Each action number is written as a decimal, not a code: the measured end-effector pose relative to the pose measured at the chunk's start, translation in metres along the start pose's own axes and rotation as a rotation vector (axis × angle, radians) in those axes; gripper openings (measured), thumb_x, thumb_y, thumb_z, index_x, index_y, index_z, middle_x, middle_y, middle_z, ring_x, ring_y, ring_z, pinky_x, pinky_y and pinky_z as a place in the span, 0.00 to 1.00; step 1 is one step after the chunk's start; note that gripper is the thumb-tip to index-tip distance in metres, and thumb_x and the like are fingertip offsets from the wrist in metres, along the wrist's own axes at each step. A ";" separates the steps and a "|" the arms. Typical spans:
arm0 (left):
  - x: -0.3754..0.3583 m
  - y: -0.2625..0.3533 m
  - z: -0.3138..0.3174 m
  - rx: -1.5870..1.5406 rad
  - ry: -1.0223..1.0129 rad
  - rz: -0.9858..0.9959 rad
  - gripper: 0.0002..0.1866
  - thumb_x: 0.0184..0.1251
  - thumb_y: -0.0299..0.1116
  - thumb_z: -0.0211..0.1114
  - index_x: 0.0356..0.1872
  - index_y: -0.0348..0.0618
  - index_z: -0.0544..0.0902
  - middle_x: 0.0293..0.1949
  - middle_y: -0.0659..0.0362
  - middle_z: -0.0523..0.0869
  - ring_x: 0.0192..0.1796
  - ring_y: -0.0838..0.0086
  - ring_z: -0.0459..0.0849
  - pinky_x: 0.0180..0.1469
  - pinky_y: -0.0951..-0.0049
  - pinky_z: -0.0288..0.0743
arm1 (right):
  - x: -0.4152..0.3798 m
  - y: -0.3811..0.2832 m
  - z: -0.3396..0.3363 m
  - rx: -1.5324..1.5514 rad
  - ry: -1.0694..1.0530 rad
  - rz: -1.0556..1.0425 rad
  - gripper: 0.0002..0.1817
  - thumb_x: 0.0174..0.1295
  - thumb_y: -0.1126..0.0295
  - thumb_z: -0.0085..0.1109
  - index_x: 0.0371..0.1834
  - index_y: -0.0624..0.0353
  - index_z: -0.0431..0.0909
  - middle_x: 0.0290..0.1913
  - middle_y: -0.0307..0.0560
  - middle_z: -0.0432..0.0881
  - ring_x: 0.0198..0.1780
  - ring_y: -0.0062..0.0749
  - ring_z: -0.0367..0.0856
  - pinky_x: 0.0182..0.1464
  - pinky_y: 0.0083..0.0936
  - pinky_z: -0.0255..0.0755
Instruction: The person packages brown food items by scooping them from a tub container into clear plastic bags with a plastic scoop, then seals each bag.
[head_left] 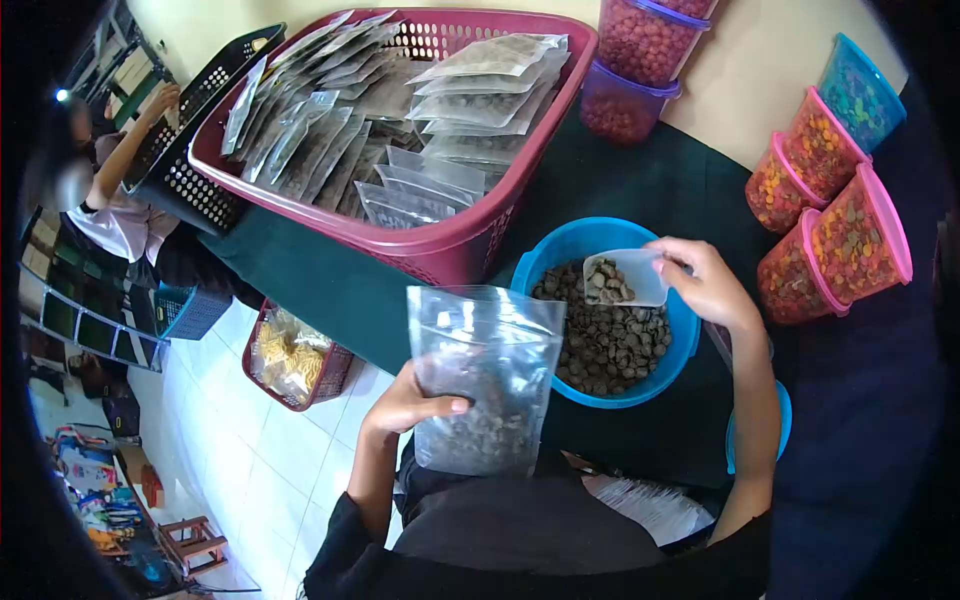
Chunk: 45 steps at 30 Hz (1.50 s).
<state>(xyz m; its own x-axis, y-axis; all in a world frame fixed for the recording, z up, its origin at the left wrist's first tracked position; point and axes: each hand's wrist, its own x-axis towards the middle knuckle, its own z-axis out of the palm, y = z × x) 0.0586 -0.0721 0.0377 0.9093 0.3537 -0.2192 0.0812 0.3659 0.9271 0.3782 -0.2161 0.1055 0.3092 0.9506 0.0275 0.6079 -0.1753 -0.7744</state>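
My left hand (412, 405) grips a clear zip pouch (485, 380) by its side, thumb across the front. Dark brownish-green pieces fill the pouch's lower part. In my right hand (705, 285) is a white translucent plastic scoop (645, 277), its bowl holding some of the same pieces. The scoop is over a blue tub (527, 262) that holds many of these small, dark, roundish pieces (610, 350). The pouch stands just left of the tub, its top edge near the tub's rim.
A maroon basket (450, 240) full of filled pouches sits behind on the dark green cloth (330, 290). Tubs with red contents (625, 100) and pink-lidded tubs (835, 240) stand to the right. Another person (110, 200) is at a black basket (195, 190). A basket of yellow packs (290, 355) is on the floor.
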 end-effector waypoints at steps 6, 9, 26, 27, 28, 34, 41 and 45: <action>0.044 0.024 0.031 0.055 -0.127 -0.093 0.27 0.46 0.32 0.69 0.50 0.35 0.72 0.41 0.59 0.78 0.43 0.77 0.74 0.48 0.77 0.67 | 0.031 -0.003 -0.038 0.059 -0.113 -0.038 0.12 0.60 0.71 0.45 0.41 0.66 0.74 0.30 0.40 0.77 0.33 0.19 0.71 0.37 0.20 0.67; 0.061 0.035 0.044 0.098 -0.182 -0.086 0.28 0.46 0.33 0.69 0.50 0.35 0.71 0.42 0.58 0.77 0.43 0.77 0.74 0.48 0.77 0.67 | 0.042 -0.008 -0.049 0.047 -0.187 -0.098 0.13 0.60 0.70 0.45 0.42 0.66 0.74 0.32 0.42 0.78 0.34 0.20 0.72 0.38 0.21 0.67; 0.083 0.049 0.067 0.064 -0.400 -0.069 0.32 0.46 0.37 0.70 0.54 0.36 0.69 0.50 0.54 0.73 0.52 0.72 0.71 0.53 0.73 0.65 | 0.058 -0.095 -0.062 -0.486 -0.581 -0.173 0.11 0.52 0.67 0.54 0.38 0.52 0.80 0.28 0.45 0.81 0.27 0.27 0.76 0.37 0.26 0.64; 0.083 0.048 0.067 0.058 -0.415 -0.065 0.33 0.46 0.37 0.70 0.54 0.36 0.69 0.50 0.54 0.73 0.52 0.72 0.70 0.54 0.73 0.64 | 0.057 -0.103 -0.064 -0.614 -0.616 -0.186 0.11 0.51 0.67 0.53 0.38 0.51 0.80 0.26 0.43 0.81 0.26 0.27 0.75 0.39 0.27 0.61; 0.082 0.047 0.068 0.051 -0.429 -0.062 0.33 0.45 0.37 0.70 0.54 0.36 0.68 0.51 0.54 0.73 0.53 0.72 0.70 0.55 0.73 0.62 | 0.055 -0.111 -0.066 -0.704 -0.613 -0.143 0.11 0.51 0.66 0.53 0.37 0.50 0.81 0.24 0.40 0.80 0.25 0.28 0.73 0.41 0.28 0.55; 0.077 0.053 0.070 0.142 -0.480 0.063 0.31 0.47 0.33 0.69 0.54 0.37 0.69 0.51 0.56 0.74 0.53 0.74 0.69 0.56 0.74 0.60 | 0.044 -0.131 -0.060 -0.835 -0.711 -0.170 0.11 0.46 0.67 0.56 0.34 0.48 0.82 0.21 0.36 0.78 0.27 0.24 0.72 0.42 0.28 0.50; 0.073 0.049 0.070 0.178 -0.536 0.131 0.30 0.46 0.27 0.69 0.53 0.37 0.70 0.50 0.58 0.74 0.51 0.77 0.70 0.56 0.75 0.61 | 0.022 -0.156 -0.055 -0.975 -0.615 -0.243 0.09 0.44 0.69 0.58 0.30 0.51 0.82 0.21 0.38 0.78 0.28 0.27 0.73 0.41 0.27 0.51; 0.070 0.051 0.072 0.200 -0.534 0.164 0.29 0.45 0.26 0.69 0.53 0.36 0.70 0.49 0.58 0.74 0.51 0.76 0.70 0.56 0.75 0.61 | 0.016 -0.163 -0.055 -0.928 -0.526 -0.216 0.08 0.39 0.74 0.55 0.25 0.54 0.80 0.25 0.43 0.79 0.34 0.31 0.75 0.43 0.31 0.57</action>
<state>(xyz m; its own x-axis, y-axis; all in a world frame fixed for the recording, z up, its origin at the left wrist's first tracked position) 0.1556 -0.0906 0.0914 0.9918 -0.1090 0.0667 -0.0493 0.1553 0.9866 0.3241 -0.1859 0.2667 -0.0881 0.9365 -0.3395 0.9956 0.0934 -0.0009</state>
